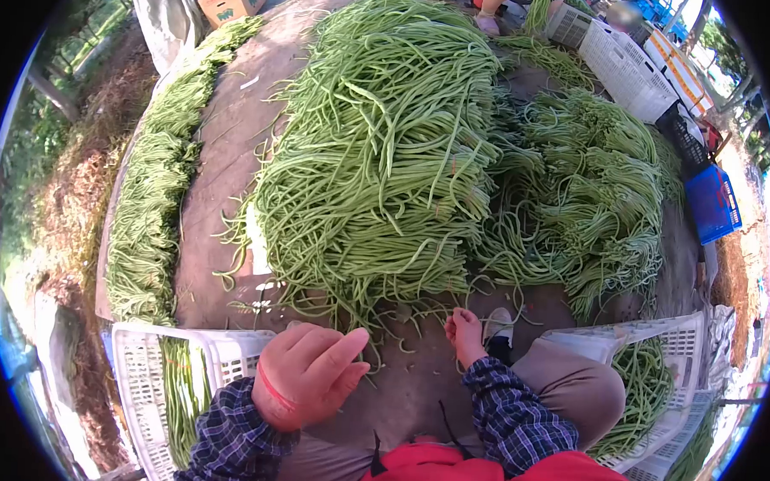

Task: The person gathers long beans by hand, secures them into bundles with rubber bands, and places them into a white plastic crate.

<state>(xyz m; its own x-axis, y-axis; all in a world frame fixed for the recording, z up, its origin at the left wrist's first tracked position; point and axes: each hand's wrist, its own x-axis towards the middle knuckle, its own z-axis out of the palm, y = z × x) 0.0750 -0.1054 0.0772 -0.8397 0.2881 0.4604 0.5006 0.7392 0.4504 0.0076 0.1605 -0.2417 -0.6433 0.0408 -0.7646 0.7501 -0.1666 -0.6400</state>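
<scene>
Around us lies an outdoor work area, with dry brush and greenery along the left edge and a brown floor (219, 199) spreading ahead. On it, directly before us, we see the great heap of long green beans (380, 154), stacked in overlapping layers, with loose ends straggling toward us. A lower, paler heap (598, 181) sits beside it on the right, and a long row of beans (150, 217) runs down the left side. Beyond the right heap stands a white crate (620, 66), with a blue crate (713, 203) nearer to us. Two more crates flank our knees: the left crate (234, 346) and the right crate (686, 340), both holding beans. A cardboard box (233, 0) stands at the far left, and another person's foot (487, 25) shows behind the great heap.

Our left hand (306, 370) is raised just beside the left crate, its thumb and fingers close together; we cannot tell whether they pinch anything. Our right hand (463, 332) is near the great heap's front edge, fingers curled inward, their contents hidden. A thin red string (274, 389) circles our left wrist.
</scene>
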